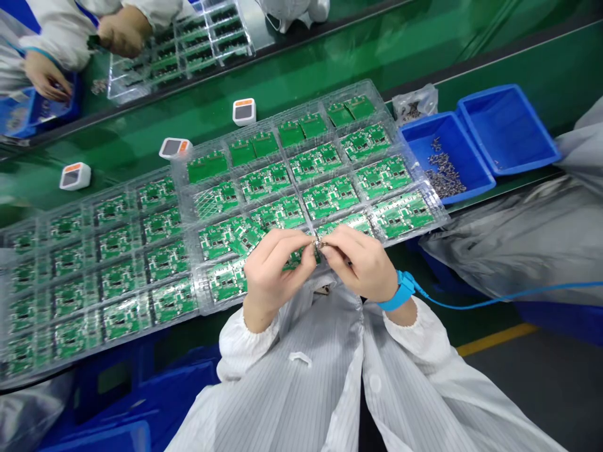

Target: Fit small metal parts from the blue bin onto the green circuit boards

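Both hands meet over the front edge of a clear tray (pixel 203 290) filled with green circuit boards (pixel 330 196). Small metal parts (pixel 319 243) are pinched between the fingertips of my left hand (pixel 279 267) and my right hand (pixel 362 260); their exact shape is too small to tell. A blue strap (pixel 399 292) with a cord circles my right wrist. One board (pixel 247 233) lies tilted across others beside my left hand. To the right, a blue bin (pixel 475 164) holds a pile of similar small metal parts (pixel 445 176).
Another tray of boards (pixel 117 276) stands at the left. An empty-looking blue bin (pixel 511 129) and a plastic bag of parts (pixel 414 107) are at the right. Small white timers (pixel 244 112) stand behind the trays. Across the divider, another person's hands (pixel 125 31) work near a tray.
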`<action>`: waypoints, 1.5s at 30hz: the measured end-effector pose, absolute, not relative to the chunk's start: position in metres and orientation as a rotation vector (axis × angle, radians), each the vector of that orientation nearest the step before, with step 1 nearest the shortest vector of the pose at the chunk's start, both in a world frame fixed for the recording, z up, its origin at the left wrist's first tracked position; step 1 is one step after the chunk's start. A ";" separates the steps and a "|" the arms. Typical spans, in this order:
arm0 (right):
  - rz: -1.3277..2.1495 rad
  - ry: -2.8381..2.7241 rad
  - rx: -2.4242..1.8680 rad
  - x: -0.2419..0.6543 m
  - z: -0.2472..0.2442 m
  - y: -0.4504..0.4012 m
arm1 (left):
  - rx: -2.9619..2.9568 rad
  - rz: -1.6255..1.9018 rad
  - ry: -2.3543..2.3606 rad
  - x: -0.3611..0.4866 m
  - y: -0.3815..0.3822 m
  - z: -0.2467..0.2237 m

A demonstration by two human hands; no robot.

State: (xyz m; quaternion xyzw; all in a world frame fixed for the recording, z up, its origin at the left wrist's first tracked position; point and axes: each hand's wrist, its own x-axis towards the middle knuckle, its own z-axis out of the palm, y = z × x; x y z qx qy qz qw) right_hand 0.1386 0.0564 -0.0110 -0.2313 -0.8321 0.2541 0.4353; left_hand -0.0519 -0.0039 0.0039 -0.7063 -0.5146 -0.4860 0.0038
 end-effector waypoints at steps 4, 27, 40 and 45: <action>0.539 -2.076 -0.587 0.140 -0.011 0.058 | -2.236 -1.553 -1.610 -0.051 -0.004 0.005; 0.739 -2.056 -0.722 0.137 -0.020 0.061 | -2.193 -1.617 -1.954 -0.043 -0.001 0.006; 1.010 -1.926 -0.869 0.145 -0.018 0.066 | -2.211 -1.593 -1.900 -0.042 0.003 0.002; 0.985 -1.984 -0.785 0.146 -0.016 0.068 | -2.227 -1.639 -1.931 -0.044 0.003 0.001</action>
